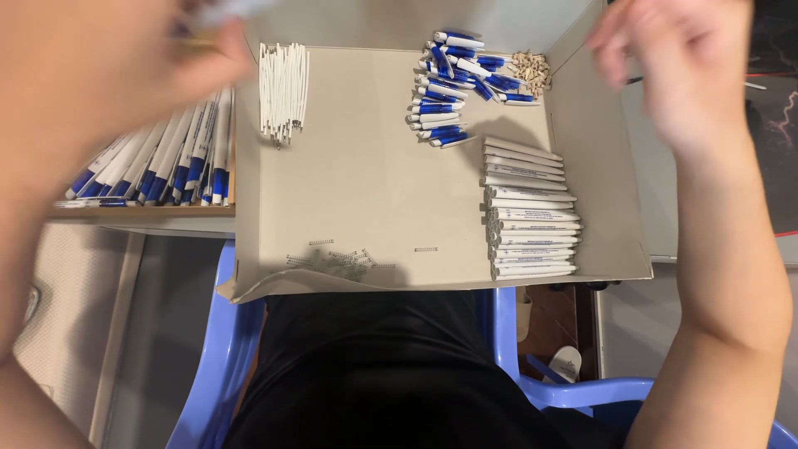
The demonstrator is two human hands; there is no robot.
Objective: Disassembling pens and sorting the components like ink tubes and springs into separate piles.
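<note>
Cardboard tray [399, 199] on lap: white refills [283, 87] far-left, blue-white caps [453, 87] far-centre, white barrels [530, 212] right. Left hand [100, 75] pinches something blurred; right hand [673, 66] above tray's right wall, fingers loosely curled.

- Blue plastic chair [218, 349] beneath the cardboard tray [366, 208].
- Small beige parts [532, 70] heaped in the tray's far corner.
- Tiny springs [341, 259] scattered near the tray's front edge.
- White slipper [568, 362] on the floor.
</note>
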